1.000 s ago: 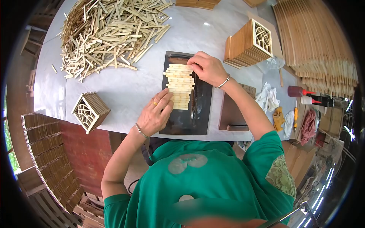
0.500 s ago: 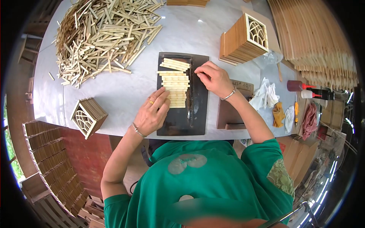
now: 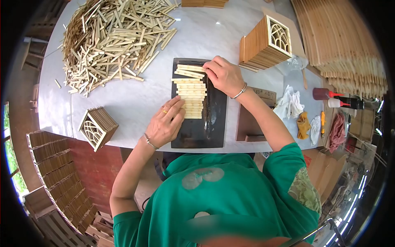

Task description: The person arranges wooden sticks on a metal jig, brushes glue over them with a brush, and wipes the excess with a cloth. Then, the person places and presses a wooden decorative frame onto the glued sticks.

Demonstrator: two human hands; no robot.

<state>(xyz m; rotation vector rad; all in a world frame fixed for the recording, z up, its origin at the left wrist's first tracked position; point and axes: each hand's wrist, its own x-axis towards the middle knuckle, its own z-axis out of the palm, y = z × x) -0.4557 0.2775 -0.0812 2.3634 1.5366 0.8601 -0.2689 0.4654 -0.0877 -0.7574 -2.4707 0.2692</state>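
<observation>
A dark flat board (image 3: 197, 138) lies before me on the table. On it sits a row of pale bamboo strips (image 3: 191, 99), stacked side by side with their right ends near a dark, wet-looking channel. The upper few strips are slightly skewed. My left hand (image 3: 165, 121) rests at the row's left edge, fingers stretched out, their tips touching the strips. My right hand (image 3: 223, 76) is at the board's upper right. Its thumb and forefinger pinch the right end of the topmost bamboo strip (image 3: 190, 67).
A big heap of loose strips (image 3: 115, 45) covers the upper left. Stacks of wooden pieces with openwork fronts stand at left (image 3: 97, 127) and upper right (image 3: 263, 43). To the right lie a brown board (image 3: 249, 123), white cloths (image 3: 288, 103) and a red-tipped bottle (image 3: 323, 94).
My right hand has moved left from the board's right side onto the end of the topmost strip. My left hand stays at the row's left edge.
</observation>
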